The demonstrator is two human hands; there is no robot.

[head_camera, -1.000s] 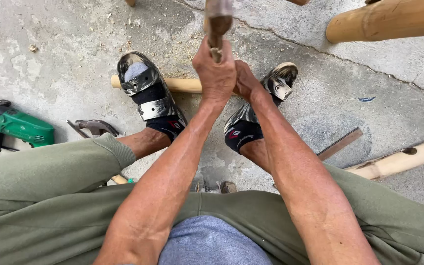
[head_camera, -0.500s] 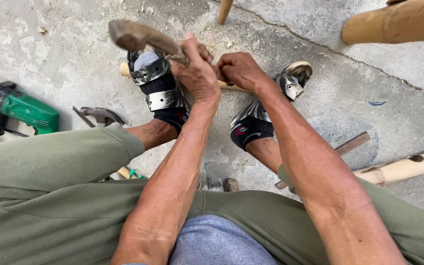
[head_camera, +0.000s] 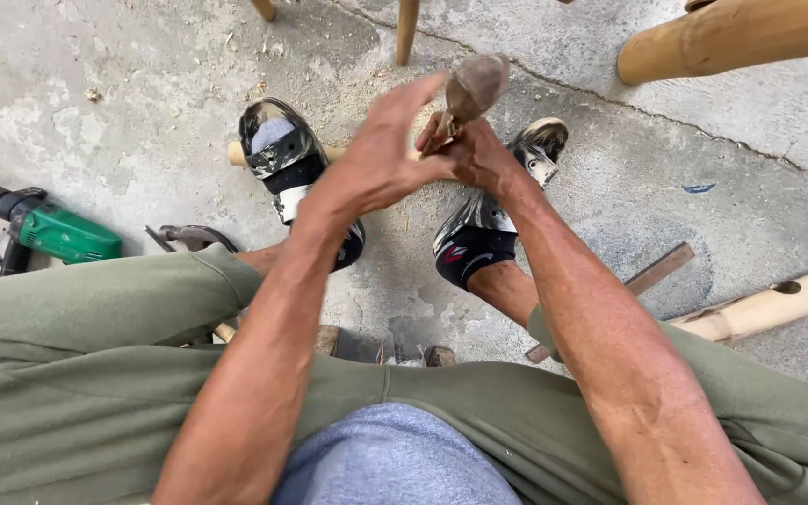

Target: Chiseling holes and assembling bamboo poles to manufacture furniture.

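A single head-worn camera looks steeply down from the seated person's own viewpoint, close over the forearms and green-trousered lap, facing forward across both shoes to the concrete floor (head_camera: 123, 84) beyond.

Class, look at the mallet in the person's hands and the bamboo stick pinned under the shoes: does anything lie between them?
Partly. The mallet is raised in the right hand; the open left hand lies over the bamboo stick, which shows only by the left shoe. Its middle is hidden by the hands, so what lies there cannot be told.
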